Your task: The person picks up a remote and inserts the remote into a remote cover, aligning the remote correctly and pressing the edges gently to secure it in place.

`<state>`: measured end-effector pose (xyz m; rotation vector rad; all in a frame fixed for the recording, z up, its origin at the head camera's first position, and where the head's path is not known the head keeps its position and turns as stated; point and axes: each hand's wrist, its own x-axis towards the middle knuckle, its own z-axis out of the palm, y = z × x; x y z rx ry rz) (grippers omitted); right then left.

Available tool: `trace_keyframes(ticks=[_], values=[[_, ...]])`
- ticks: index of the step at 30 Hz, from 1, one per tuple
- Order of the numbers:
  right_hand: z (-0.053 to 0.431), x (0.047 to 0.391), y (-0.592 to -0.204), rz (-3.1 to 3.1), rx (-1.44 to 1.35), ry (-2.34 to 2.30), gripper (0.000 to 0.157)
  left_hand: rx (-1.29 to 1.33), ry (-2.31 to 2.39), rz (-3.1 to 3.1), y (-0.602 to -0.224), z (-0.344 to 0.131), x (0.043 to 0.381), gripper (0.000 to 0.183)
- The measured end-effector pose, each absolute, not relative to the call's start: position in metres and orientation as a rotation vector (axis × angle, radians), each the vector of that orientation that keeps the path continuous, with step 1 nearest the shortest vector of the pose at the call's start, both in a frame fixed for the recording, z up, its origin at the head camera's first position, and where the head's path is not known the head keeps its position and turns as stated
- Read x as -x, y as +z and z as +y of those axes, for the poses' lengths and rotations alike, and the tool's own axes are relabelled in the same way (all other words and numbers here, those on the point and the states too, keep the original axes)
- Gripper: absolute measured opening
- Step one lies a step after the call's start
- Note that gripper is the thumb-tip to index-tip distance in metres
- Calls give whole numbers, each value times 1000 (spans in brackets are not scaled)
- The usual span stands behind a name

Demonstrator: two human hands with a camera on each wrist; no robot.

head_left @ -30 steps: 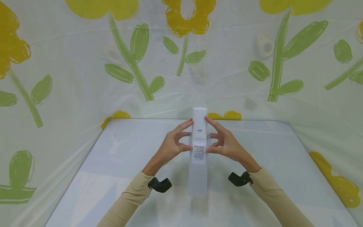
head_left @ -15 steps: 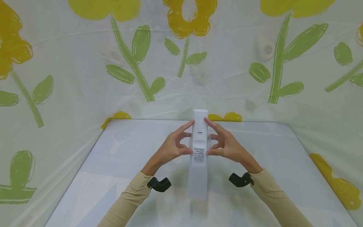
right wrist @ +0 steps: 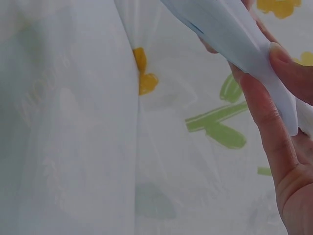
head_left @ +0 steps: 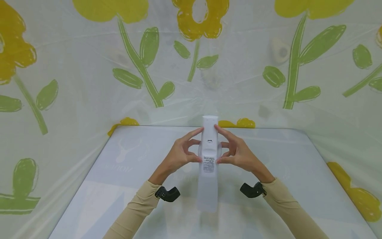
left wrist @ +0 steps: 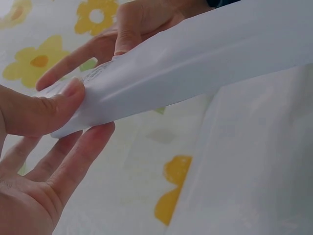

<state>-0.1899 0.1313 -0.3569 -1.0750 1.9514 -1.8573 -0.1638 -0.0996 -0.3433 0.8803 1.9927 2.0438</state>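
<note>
Both hands hold a long, slim white device point(head_left: 210, 132) between them, end-on toward the head camera. Its near face carries a small port slot and a label point(head_left: 208, 164) of fine print. A clear rounded part bulges at both sides behind it. My left hand point(head_left: 180, 154) pinches the left edge with thumb and fingertips. On the opposite edge, my right hand point(head_left: 237, 152) grips in the same way. In the left wrist view the white body point(left wrist: 195, 68) runs off the upper right. The right wrist view has the thumb and fingers around its lower end point(right wrist: 281, 98).
Beneath the hands lies a pale, glossy table point(head_left: 113, 199) with faint printing. A white curtain point(head_left: 238, 73) with yellow flowers and green leaves rises behind it and on both sides. Each wrist bears a black camera mount, such as the left one point(head_left: 168, 194).
The device and both hands keep the same hold. They sit slightly lower in the head view than a second ago, as the background does too.
</note>
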Motion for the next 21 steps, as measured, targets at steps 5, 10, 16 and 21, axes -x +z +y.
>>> trace_keyframes(ticks=[5, 10, 16, 21], values=[[131, 187, -353, 1976, 1066, -1849, 91, -876, 2060, 1981, -344, -99, 164, 84], [129, 182, -345, 1983, 1053, -1852, 89, -869, 2057, 1993, -344, -100, 163, 83], [128, 181, -344, 2004, 1039, -1846, 88, -866, 2078, 1974, -346, -100, 163, 82], [131, 186, -354, 1998, 1033, -1854, 88, -874, 2094, 1957, -355, -99, 168, 83]])
